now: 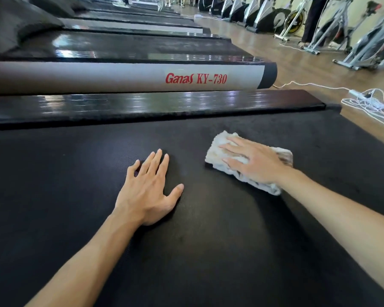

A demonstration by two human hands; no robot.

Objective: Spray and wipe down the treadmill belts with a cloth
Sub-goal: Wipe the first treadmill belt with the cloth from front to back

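A black textured treadmill belt [75, 196] fills the lower part of the head view. My left hand [150, 189] lies flat on the belt with straight, spread fingers and holds nothing. To its right, my right hand [253, 161] presses flat on a folded white cloth [220, 142] that lies on the belt. The cloth sticks out beyond my fingertips and on both sides of my palm. No spray bottle is in view.
A glossy black side rail [155, 105] borders the belt's far side. Beyond it stands a grey treadmill frame [120, 77] marked "Ganas KY-730", then several more treadmills. A white cable tangle [370, 105] lies on the wooden floor [297, 60] at right. Exercise bikes [341, 29] line the far wall.
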